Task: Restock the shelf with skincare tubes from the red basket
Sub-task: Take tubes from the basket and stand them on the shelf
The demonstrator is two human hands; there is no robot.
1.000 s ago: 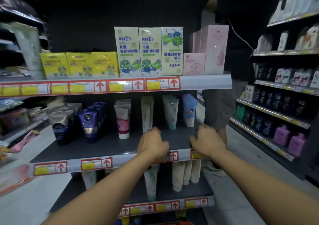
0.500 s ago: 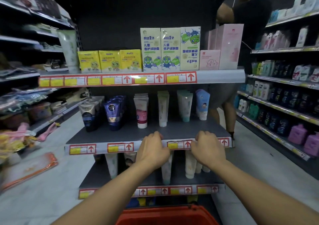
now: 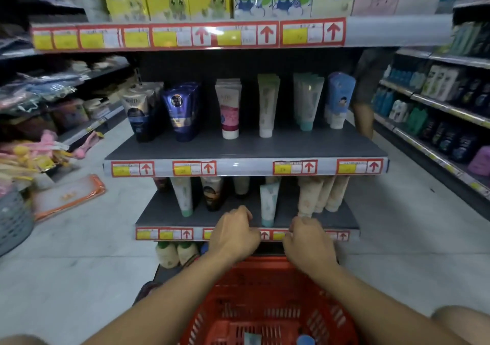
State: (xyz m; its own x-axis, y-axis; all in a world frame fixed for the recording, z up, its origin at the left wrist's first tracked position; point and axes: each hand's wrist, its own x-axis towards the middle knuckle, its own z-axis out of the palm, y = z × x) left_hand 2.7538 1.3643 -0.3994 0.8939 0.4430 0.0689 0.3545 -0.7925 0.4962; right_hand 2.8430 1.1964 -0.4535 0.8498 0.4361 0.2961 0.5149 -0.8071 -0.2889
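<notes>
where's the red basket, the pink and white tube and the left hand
red basket (image 3: 267, 315): head view, on its slatted inner wall.
pink and white tube (image 3: 229, 111): head view, on the pink label, middle shelf.
left hand (image 3: 233, 236): head view, on the back of the hand.
</notes>
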